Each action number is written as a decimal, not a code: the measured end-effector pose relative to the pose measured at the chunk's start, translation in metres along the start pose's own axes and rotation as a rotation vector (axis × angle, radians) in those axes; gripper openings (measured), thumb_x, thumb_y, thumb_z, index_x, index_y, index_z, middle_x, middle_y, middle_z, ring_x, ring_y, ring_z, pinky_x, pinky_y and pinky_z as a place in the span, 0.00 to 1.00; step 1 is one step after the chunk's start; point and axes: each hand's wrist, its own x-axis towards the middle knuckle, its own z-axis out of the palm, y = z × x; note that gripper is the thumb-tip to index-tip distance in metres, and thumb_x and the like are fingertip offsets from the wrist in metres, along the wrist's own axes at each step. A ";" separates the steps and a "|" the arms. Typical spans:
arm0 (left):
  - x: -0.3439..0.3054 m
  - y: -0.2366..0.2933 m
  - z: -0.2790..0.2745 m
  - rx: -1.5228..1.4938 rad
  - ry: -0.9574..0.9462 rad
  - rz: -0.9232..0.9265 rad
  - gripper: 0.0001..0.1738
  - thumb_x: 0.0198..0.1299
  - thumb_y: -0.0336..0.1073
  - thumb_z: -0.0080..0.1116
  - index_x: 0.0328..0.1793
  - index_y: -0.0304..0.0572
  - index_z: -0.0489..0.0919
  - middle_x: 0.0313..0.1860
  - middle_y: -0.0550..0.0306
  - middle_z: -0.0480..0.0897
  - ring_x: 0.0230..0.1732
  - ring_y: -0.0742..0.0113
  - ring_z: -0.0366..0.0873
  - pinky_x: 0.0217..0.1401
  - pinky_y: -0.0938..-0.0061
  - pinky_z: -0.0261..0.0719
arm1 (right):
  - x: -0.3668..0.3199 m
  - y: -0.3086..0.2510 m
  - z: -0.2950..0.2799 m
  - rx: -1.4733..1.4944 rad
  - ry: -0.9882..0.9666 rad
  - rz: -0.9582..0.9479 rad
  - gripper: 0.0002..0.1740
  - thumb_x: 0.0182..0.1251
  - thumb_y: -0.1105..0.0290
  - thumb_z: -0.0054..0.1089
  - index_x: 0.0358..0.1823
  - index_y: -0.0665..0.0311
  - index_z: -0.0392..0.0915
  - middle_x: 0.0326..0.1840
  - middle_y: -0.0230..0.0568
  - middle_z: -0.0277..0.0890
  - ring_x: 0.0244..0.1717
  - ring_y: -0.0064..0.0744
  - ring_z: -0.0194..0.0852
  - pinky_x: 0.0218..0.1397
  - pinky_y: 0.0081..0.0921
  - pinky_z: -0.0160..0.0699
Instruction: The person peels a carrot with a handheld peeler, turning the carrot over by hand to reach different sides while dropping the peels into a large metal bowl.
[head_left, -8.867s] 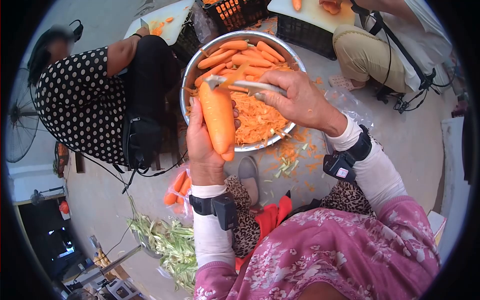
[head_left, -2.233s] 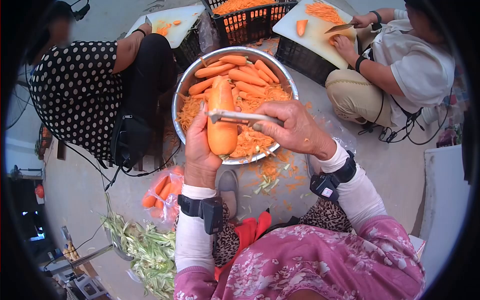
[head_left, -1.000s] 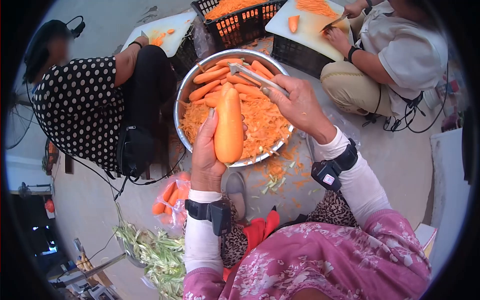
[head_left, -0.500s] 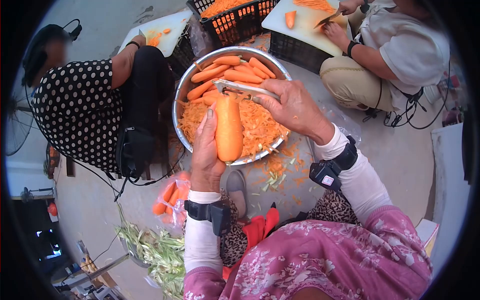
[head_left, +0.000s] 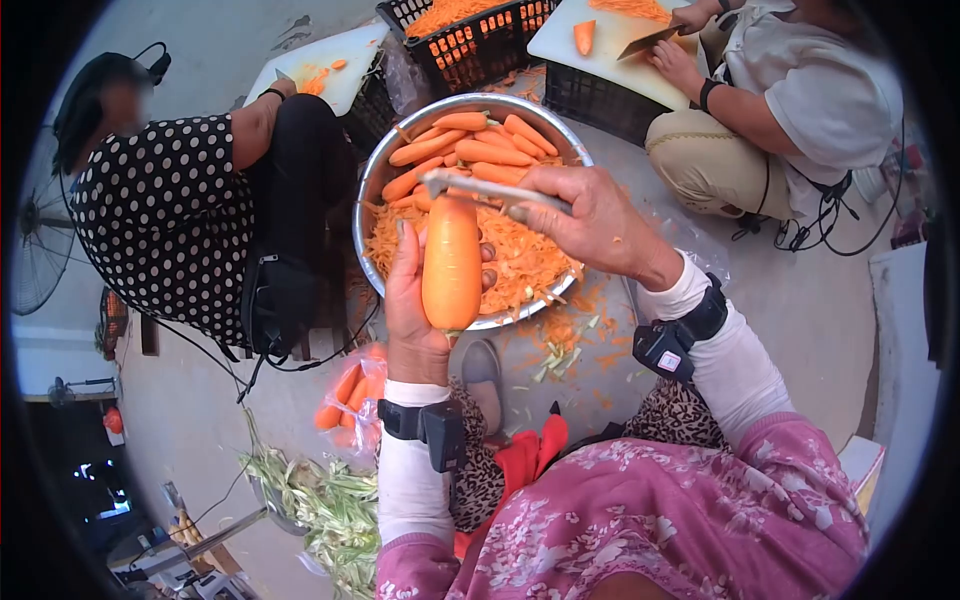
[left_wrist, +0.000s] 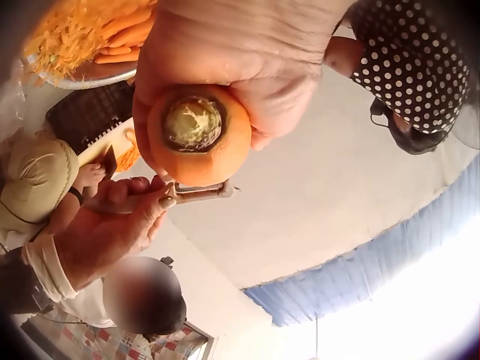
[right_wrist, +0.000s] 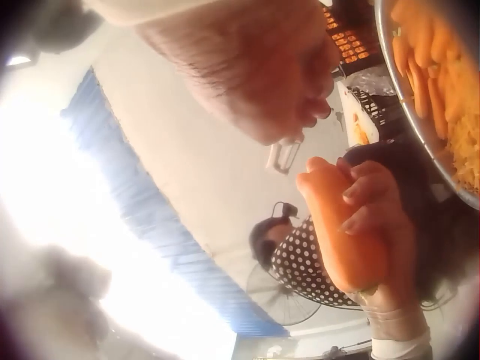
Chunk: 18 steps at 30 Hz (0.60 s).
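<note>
My left hand (head_left: 405, 315) grips a thick orange carrot (head_left: 452, 270) from the side, its stem end toward me. In the left wrist view the pale green-brown stem scar (left_wrist: 193, 124) faces the camera. My right hand (head_left: 600, 225) holds a metal peeler (head_left: 495, 188) by its handle. The peeler's head lies across the carrot's far end in the head view, and the right wrist view shows the peeler head (right_wrist: 283, 155) near the carrot's narrow tip. Below both hands stands a wide metal basin (head_left: 372, 180) with whole carrots (head_left: 490, 150) and a heap of peelings (head_left: 520, 255).
A bag of carrots (head_left: 352, 400) and a pile of green leaves (head_left: 325, 500) lie on the floor. Black crates (head_left: 480, 50) and white cutting boards (head_left: 610, 50) stand beyond the basin. One person sits at left; another at right cuts with a knife (head_left: 648, 42). Scraps litter the floor.
The peeler was beyond the carrot's tip a second ago, then came back to the carrot's far end. The left hand keeps hold of the carrot. The person at right has shifted the knife.
</note>
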 end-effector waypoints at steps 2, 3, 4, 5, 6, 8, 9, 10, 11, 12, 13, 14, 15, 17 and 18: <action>-0.001 -0.001 0.000 -0.021 -0.009 0.013 0.29 0.73 0.54 0.34 0.62 0.36 0.68 0.46 0.48 0.78 0.43 0.56 0.79 0.38 0.63 0.83 | -0.001 -0.003 0.006 0.053 -0.017 -0.031 0.11 0.62 0.65 0.60 0.34 0.68 0.77 0.21 0.44 0.70 0.23 0.36 0.69 0.30 0.33 0.67; -0.002 -0.001 0.001 -0.021 0.016 -0.006 0.28 0.72 0.53 0.35 0.62 0.36 0.68 0.47 0.48 0.78 0.43 0.55 0.80 0.38 0.62 0.83 | -0.002 0.002 0.010 0.023 -0.030 -0.079 0.11 0.62 0.65 0.60 0.33 0.68 0.76 0.22 0.46 0.70 0.24 0.39 0.70 0.30 0.34 0.67; -0.003 -0.001 0.001 -0.022 0.042 -0.024 0.28 0.72 0.53 0.37 0.62 0.35 0.68 0.48 0.48 0.78 0.43 0.55 0.80 0.38 0.62 0.84 | -0.002 0.005 0.012 -0.007 -0.044 -0.127 0.11 0.61 0.66 0.60 0.32 0.69 0.76 0.23 0.47 0.71 0.25 0.43 0.70 0.30 0.34 0.67; -0.002 -0.001 -0.001 -0.022 0.043 -0.026 0.28 0.72 0.53 0.37 0.62 0.35 0.68 0.48 0.48 0.78 0.43 0.55 0.80 0.38 0.62 0.84 | -0.001 0.004 0.009 -0.007 -0.044 -0.126 0.11 0.61 0.66 0.60 0.32 0.69 0.76 0.23 0.47 0.71 0.25 0.43 0.70 0.30 0.34 0.67; -0.002 -0.001 -0.004 -0.020 0.003 -0.044 0.27 0.72 0.52 0.39 0.62 0.35 0.68 0.48 0.47 0.78 0.43 0.55 0.80 0.38 0.62 0.84 | 0.002 0.001 0.003 -0.037 -0.001 -0.092 0.11 0.61 0.66 0.60 0.32 0.69 0.75 0.23 0.49 0.71 0.26 0.46 0.70 0.30 0.35 0.67; 0.001 -0.001 -0.009 -0.013 -0.043 -0.067 0.26 0.71 0.51 0.40 0.62 0.35 0.68 0.49 0.46 0.78 0.43 0.55 0.80 0.38 0.62 0.84 | 0.002 0.000 -0.002 -0.069 0.050 -0.059 0.11 0.61 0.66 0.59 0.31 0.69 0.75 0.24 0.50 0.71 0.27 0.49 0.70 0.31 0.36 0.67; 0.002 -0.001 -0.012 0.002 -0.030 -0.066 0.26 0.71 0.50 0.42 0.62 0.35 0.69 0.49 0.45 0.78 0.43 0.55 0.80 0.38 0.61 0.84 | 0.001 0.001 -0.002 -0.099 0.061 -0.065 0.10 0.60 0.67 0.60 0.35 0.68 0.77 0.24 0.49 0.72 0.25 0.45 0.70 0.30 0.34 0.68; 0.003 -0.001 -0.014 0.019 -0.015 -0.065 0.25 0.71 0.49 0.43 0.62 0.35 0.69 0.48 0.44 0.78 0.42 0.55 0.80 0.38 0.61 0.84 | 0.001 0.004 -0.001 -0.127 0.073 -0.070 0.10 0.60 0.68 0.60 0.38 0.68 0.78 0.25 0.48 0.74 0.24 0.40 0.70 0.30 0.32 0.69; 0.003 -0.002 -0.015 0.024 -0.016 -0.069 0.25 0.71 0.49 0.43 0.62 0.35 0.69 0.48 0.44 0.78 0.42 0.55 0.80 0.38 0.61 0.84 | 0.000 0.009 0.001 -0.125 0.079 -0.070 0.10 0.60 0.68 0.60 0.38 0.68 0.78 0.25 0.48 0.74 0.24 0.40 0.70 0.30 0.32 0.69; 0.003 -0.003 -0.017 0.024 -0.017 -0.070 0.25 0.71 0.49 0.43 0.62 0.35 0.68 0.48 0.44 0.78 0.43 0.55 0.80 0.38 0.61 0.84 | 0.002 0.017 0.002 -0.179 0.155 -0.091 0.10 0.61 0.68 0.60 0.38 0.68 0.78 0.24 0.47 0.74 0.24 0.38 0.70 0.30 0.31 0.69; 0.003 -0.004 -0.016 0.024 -0.018 -0.072 0.25 0.71 0.49 0.43 0.62 0.35 0.68 0.47 0.43 0.77 0.43 0.54 0.79 0.39 0.61 0.83 | 0.003 0.025 0.002 -0.235 0.232 -0.111 0.10 0.61 0.67 0.60 0.38 0.68 0.78 0.23 0.46 0.73 0.23 0.36 0.69 0.30 0.30 0.69; 0.002 -0.006 -0.012 0.028 -0.023 -0.079 0.25 0.71 0.49 0.43 0.62 0.35 0.68 0.47 0.43 0.77 0.43 0.54 0.79 0.39 0.61 0.83 | 0.006 0.036 -0.003 -0.237 0.241 -0.108 0.10 0.61 0.67 0.60 0.38 0.68 0.78 0.23 0.46 0.73 0.23 0.36 0.69 0.30 0.30 0.69; -0.001 -0.008 -0.005 -0.035 -0.136 -0.080 0.25 0.71 0.49 0.43 0.62 0.34 0.68 0.47 0.43 0.77 0.44 0.54 0.78 0.39 0.61 0.83 | 0.009 0.045 -0.008 -0.199 0.272 -0.039 0.10 0.62 0.67 0.60 0.39 0.67 0.78 0.23 0.44 0.72 0.23 0.32 0.68 0.30 0.29 0.69; -0.001 -0.006 -0.003 -0.141 -0.220 -0.096 0.27 0.71 0.50 0.42 0.63 0.32 0.66 0.46 0.42 0.75 0.45 0.53 0.76 0.41 0.61 0.81 | 0.011 0.038 -0.013 -0.135 0.274 0.137 0.11 0.64 0.66 0.59 0.39 0.67 0.79 0.21 0.37 0.71 0.25 0.21 0.67 0.30 0.26 0.69; 0.000 -0.005 -0.004 -0.149 -0.218 -0.077 0.27 0.71 0.50 0.42 0.63 0.32 0.66 0.46 0.42 0.75 0.45 0.53 0.76 0.41 0.61 0.81 | 0.011 0.032 -0.013 -0.139 0.257 0.127 0.11 0.64 0.66 0.59 0.39 0.67 0.79 0.21 0.37 0.71 0.25 0.21 0.67 0.30 0.26 0.69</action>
